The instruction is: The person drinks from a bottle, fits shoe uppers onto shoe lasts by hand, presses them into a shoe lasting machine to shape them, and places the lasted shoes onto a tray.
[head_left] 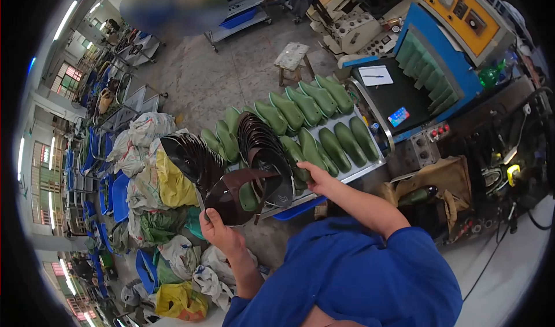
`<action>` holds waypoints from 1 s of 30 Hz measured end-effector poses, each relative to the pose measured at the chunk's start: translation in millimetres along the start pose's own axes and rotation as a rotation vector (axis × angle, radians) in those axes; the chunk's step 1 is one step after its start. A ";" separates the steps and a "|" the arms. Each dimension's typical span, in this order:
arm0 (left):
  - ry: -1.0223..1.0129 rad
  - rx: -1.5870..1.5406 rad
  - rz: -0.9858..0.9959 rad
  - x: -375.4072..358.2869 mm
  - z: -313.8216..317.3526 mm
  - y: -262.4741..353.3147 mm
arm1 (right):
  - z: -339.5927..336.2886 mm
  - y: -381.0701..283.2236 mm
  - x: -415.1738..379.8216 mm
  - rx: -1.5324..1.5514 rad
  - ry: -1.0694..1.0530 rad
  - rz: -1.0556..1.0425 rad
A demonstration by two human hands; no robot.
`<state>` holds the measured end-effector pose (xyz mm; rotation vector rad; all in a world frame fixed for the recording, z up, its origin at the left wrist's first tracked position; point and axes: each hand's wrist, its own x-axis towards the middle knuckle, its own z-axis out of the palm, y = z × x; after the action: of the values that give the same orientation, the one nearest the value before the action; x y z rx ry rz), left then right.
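A dark brown leather piece (222, 202) sits just left of the frame's centre, low, in front of the nearest end of a metal cart (350, 176). It looks smooth and slightly shiny, curved into a bowl-like bend with a narrow strip hanging off its right side; green shows through the gap in it.

The left hand (217, 230) has hold of its lower left edge, thumb laid on top and the other fingers mostly hidden beneath, so it's pinched between them. The right hand (315, 176), near the middle of the frame, reaches over the cart's edge with its fingers partly curled, just beside a green shoe last (293, 152) and the dark pieces. Whether it grips anything, I can't tell from here.

Behind the brown piece, two rows of similar dark pieces stand nested closely together: a left stack (191, 156) and a middle stack (260, 136). More green lasts (306, 104) line the cart towards the upper right. Stuffed sacks (153, 130) pile up at left, a small stool (291, 57) stands at top centre, and a phone (399, 116) lies on the blue machine (410, 32) at upper right.
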<state>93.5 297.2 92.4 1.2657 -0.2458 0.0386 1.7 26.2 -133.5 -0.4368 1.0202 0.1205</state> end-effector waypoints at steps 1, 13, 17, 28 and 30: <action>-0.022 -0.008 -0.009 3.5 3.7 -0.8 | 5.9 -6.4 -7.6 0.030 -0.036 -0.014; -0.540 -0.337 -0.396 30.8 91.2 -36.1 | -142.4 49.0 -166.9 0.300 -0.188 -0.278; -0.706 -0.310 -0.491 -1.4 164.4 -35.1 | -194.9 98.5 -232.0 0.401 0.028 -0.656; -1.541 -0.228 -0.571 -175.2 322.4 -39.4 | -307.8 175.7 -316.5 0.725 0.556 -1.226; -1.627 -0.221 -0.593 -218.3 348.1 -26.0 | -326.7 183.1 -317.5 0.732 0.607 -1.273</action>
<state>-171.0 -17.1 120.1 0.8351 -1.1941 -1.5245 -479.9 92.4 -65.0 -0.3739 1.1075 -1.5543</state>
